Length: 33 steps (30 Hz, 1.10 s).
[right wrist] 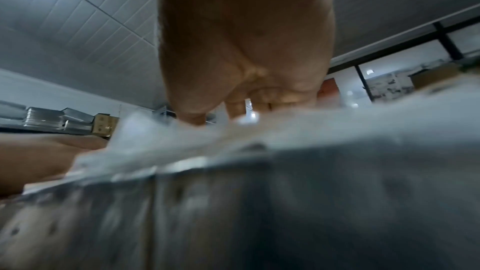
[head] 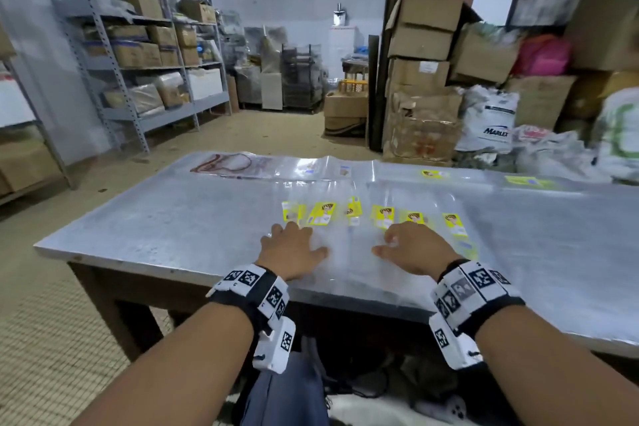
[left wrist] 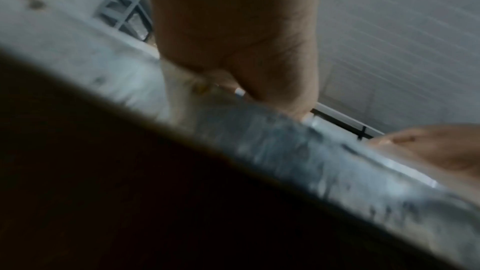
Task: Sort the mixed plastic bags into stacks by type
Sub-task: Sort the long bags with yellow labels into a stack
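Several clear plastic bags with yellow printed labels (head: 382,216) lie overlapping in a row on the grey metal table (head: 173,225). My left hand (head: 294,249) rests flat on the left end of the pile, fingers spread. My right hand (head: 411,249) rests palm down on the clear bags (head: 349,252) to the right, fingers loosely bent. More clear bags with small labels (head: 432,174) lie along the table's far edge, beside a bag with a brown-red print (head: 228,162). The wrist views are blurred; they show my left hand (left wrist: 233,48) and right hand (right wrist: 244,58) down on the table edge.
Metal shelving with cartons (head: 145,45) stands at the left. Stacked cardboard boxes (head: 422,79) and filled sacks (head: 491,121) stand behind the table at the right. The table's left part (head: 138,228) is bare metal.
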Each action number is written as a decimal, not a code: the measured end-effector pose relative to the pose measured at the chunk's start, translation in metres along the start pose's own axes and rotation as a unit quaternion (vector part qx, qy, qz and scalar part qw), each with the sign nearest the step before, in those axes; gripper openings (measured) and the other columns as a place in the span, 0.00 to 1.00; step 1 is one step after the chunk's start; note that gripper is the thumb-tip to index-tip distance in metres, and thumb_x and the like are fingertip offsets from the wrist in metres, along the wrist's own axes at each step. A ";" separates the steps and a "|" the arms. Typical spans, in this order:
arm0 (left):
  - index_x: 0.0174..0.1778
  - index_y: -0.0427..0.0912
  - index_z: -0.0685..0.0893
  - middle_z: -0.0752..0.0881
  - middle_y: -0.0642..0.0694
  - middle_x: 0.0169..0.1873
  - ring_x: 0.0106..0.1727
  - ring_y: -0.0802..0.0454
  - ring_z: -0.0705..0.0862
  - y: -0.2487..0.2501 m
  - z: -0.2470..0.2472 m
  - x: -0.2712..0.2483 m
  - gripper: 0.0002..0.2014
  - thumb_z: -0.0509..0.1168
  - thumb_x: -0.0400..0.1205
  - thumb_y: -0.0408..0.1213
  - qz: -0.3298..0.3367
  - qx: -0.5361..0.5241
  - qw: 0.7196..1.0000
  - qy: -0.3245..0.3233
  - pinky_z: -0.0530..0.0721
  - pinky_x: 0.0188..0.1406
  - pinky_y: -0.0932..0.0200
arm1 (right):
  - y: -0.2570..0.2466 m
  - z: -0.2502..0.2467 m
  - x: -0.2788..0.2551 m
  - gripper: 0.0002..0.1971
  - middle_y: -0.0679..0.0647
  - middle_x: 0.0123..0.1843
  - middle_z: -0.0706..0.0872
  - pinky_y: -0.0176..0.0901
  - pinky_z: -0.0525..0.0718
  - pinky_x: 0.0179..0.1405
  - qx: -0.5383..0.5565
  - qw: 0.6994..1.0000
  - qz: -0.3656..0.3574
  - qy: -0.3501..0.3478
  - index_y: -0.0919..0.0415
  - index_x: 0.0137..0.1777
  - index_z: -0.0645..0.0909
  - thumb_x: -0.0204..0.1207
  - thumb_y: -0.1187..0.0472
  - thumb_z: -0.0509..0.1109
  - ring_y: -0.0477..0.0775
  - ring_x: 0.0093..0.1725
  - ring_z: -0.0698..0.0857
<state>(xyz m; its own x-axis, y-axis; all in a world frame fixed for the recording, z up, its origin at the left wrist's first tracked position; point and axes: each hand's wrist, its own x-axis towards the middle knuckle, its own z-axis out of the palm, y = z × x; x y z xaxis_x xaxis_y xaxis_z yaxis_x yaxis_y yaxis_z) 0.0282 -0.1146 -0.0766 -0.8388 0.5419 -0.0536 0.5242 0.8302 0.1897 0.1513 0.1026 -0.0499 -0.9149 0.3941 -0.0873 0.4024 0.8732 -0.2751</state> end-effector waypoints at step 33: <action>0.80 0.57 0.74 0.81 0.56 0.67 0.76 0.49 0.72 0.009 0.015 0.001 0.36 0.63 0.79 0.72 -0.027 -0.179 0.978 0.102 0.64 0.73 0.45 | -0.004 0.060 0.011 0.04 0.34 0.34 0.86 0.49 0.64 0.59 0.255 0.933 0.003 0.253 0.47 0.50 0.73 0.88 0.52 0.61 0.43 0.44 0.83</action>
<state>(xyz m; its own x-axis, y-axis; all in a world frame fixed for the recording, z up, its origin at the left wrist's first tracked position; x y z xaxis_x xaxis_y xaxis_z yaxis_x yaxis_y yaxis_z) 0.0346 -0.1047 -0.0891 -0.8945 0.4318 0.1162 0.4242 0.7372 0.5259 0.1379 0.0860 -0.1072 -0.7277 0.5969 0.3378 0.2215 0.6707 -0.7078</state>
